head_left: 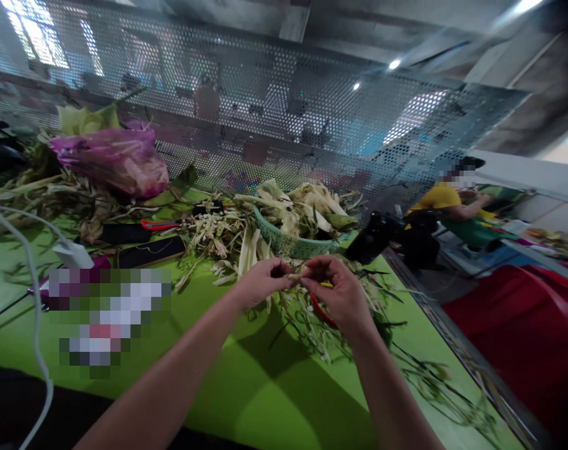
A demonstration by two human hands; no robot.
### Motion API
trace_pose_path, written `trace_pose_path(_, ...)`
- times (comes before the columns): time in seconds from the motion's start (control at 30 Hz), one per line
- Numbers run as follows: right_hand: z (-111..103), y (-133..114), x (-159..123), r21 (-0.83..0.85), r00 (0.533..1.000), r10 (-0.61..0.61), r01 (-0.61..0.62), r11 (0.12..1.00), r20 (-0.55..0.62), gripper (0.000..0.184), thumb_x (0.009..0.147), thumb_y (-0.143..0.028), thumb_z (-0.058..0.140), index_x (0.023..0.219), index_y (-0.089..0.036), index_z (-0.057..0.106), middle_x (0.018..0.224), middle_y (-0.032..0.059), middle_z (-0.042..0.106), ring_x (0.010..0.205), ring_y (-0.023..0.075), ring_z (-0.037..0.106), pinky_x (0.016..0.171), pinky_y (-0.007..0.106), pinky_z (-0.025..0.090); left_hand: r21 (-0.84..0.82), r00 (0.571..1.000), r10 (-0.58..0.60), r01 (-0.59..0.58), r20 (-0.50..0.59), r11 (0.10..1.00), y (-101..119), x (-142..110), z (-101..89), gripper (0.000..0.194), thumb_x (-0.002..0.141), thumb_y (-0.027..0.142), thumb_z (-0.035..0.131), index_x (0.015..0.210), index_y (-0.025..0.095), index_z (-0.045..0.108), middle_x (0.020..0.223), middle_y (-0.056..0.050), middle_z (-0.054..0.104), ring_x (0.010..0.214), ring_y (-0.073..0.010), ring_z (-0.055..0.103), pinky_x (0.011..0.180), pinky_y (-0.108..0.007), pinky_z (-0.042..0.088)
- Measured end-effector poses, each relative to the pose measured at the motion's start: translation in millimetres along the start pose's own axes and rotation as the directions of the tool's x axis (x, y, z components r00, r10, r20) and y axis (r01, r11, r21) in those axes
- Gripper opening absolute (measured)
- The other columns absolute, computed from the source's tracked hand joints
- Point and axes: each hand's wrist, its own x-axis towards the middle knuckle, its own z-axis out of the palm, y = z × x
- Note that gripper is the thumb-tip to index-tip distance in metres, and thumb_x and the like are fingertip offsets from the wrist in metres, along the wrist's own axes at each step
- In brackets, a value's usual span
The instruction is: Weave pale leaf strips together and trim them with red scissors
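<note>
Forearms [180, 369] over the table [246, 400], we are pinching a pale bit [295, 277], fingertips closed, between left hand [261, 284] and right hand [340, 292].

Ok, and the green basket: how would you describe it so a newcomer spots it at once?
Find the bright green table with the perforated metal screen behind it. Just beyond the left hand and right hand sits the basket, heaped with pale, dry plant matter. Its curved, mint-green wall sets it apart from the pink bag farther left.
</note>
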Motion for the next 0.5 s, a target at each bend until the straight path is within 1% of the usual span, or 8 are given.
trace_pose_path(0.07,-1.4,0.0,0.6,0.06,1.0,0.028,-0.029,0.998,0.014,0.03,0.074,-0.027,0.07,0.1,-0.02,0.056,0.085,0.0034,0.064,0.078,0.0165,0.061,0.073,0.032,0.05,-0.038,0.999,-0.003,0.004,0.032,0.999,1.5,-2.0,-0.8,0.03,0.067,0.035,0.072,0.082,0.013,0.058,0.077,-0.001,0.057,0.071,-0.0112,0.049,0.068,-0.025,0.038)
trace_pose_path(0.13,-2.3,0.7,1.1,0.104,0.996,0.062,-0.068,0.992,0.064,0.03,0.075,-0.03,0.069,0.101,-0.02,0.057,0.091,0.005,0.065,0.081,0.0169,0.061,0.075,0.032,0.05,-0.076,0.998,-0.006,0.011,0.07,0.997,3.9,-4.0,-1.4,0.031,0.068,0.037,0.072,0.084,0.013,0.058,0.078,-0.001,0.057,0.072,-0.0112,0.05,0.069,-0.025,0.038)
trace_pose_path(0.23,-2.6,2.0,1.8,0.101,0.988,0.095,-0.108,0.989,0.124,0.025,0.076,-0.031,0.068,0.096,-0.018,0.062,0.091,0.0052,0.067,0.081,0.0169,0.061,0.075,0.031,0.049,-0.105,0.997,-0.008,0.016,0.072,0.994,7.0,-5.5,-1.1,0.034,0.067,0.037,0.074,0.085,0.013,0.057,0.079,-0.001,0.056,0.072,-0.0106,0.049,0.069,-0.025,0.037)
trace_pose_path(0.33,-1.7,1.9,2.1,0.05,0.989,0.095,-0.101,0.994,0.114,0.019,0.075,-0.03,0.068,0.09,-0.018,0.066,0.082,0.0026,0.066,0.075,0.0152,0.06,0.071,0.029,0.048,-0.11,0.999,-0.004,0.008,0.034,0.994,6.7,-4.3,0.4,0.039,0.063,0.037,0.076,0.084,0.013,0.054,0.076,0.002,0.052,0.068,-0.0086,0.045,0.065,-0.023,0.035)
trace_pose_path(0.43,-0.5,-1.3,1.7,-0.021,0.993,0.075,-0.074,0.997,0.086,0.015,0.074,-0.029,0.068,0.083,-0.017,0.067,0.074,0.0014,0.065,0.069,0.0149,0.058,0.067,0.028,0.047,-0.118,0.999,0.006,-0.001,0.039,0.993,3.3,-2.3,1.0,0.039,0.063,0.035,0.077,0.084,0.013,0.053,0.073,0.003,0.05,0.066,-0.008,0.044,0.062,-0.022,0.034)
trace_pose_path(0.5,0.0,-4.2,1.0,-0.059,0.996,0.056,-0.053,0.997,0.063,0.014,0.073,-0.029,0.068,0.081,-0.017,0.066,0.074,0.0019,0.065,0.069,0.0157,0.058,0.066,0.028,0.046,-0.135,0.999,0.015,-0.009,0.044,0.991,1.5,-1.9,0.7,0.037,0.064,0.033,0.077,0.084,0.013,0.053,0.075,0.002,0.051,0.068,-0.0084,0.045,0.063,-0.022,0.034)
